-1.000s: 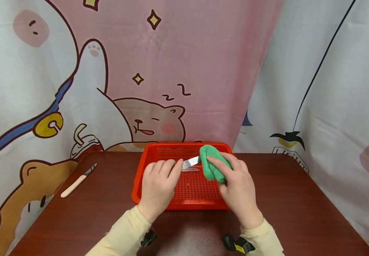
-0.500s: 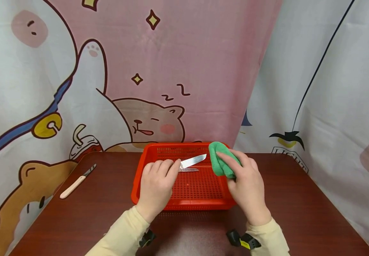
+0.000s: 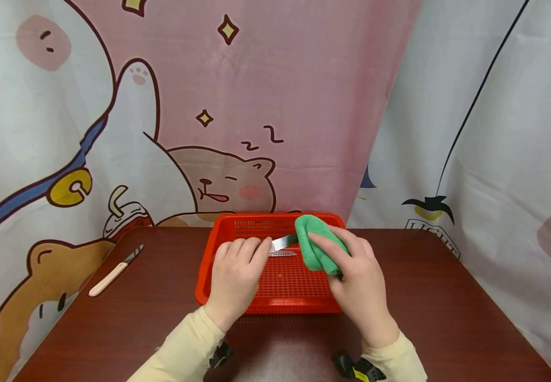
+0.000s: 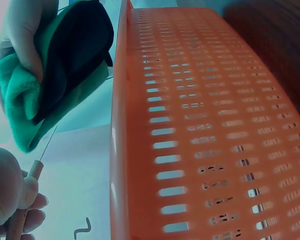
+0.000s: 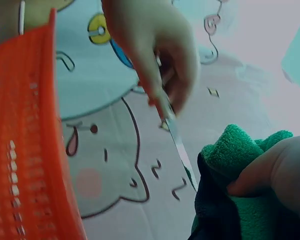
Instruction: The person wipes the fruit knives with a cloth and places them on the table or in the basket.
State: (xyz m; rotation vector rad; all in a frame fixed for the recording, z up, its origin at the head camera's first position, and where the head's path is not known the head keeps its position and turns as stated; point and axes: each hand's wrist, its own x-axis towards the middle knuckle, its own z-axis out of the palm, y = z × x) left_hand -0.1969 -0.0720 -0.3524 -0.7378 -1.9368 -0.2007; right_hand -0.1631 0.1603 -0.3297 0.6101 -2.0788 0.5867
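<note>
Over the red basket (image 3: 299, 304), my left hand (image 3: 234, 278) grips a knife (image 3: 283, 243) by its handle, the blade angled up to the right. The handle's wooden tone shows in the left wrist view, below the hanging cloth. A folded green towel (image 3: 315, 245) is pinched between thumb and fingers of my right hand (image 3: 360, 284). Its fold covers the blade's front end in the head view; from the right wrist, the blade (image 5: 179, 145) runs right up to the towel's dark inner side (image 5: 213, 200). A second blade (image 3: 282, 253) lies in the basket, its handle end hidden behind my left hand.
Another knife (image 3: 115, 271) with a pale handle lies on the brown table (image 3: 160, 286) at the left, beside the basket. Behind the table hangs a printed curtain (image 3: 304, 106). The basket's perforated wall (image 4: 205, 125) stands close to both wrists.
The towel moved right, off the knife's tip, baring the blade half a second ago. Now my right hand has brought it back left over the front end. The left hand stays nearly still.
</note>
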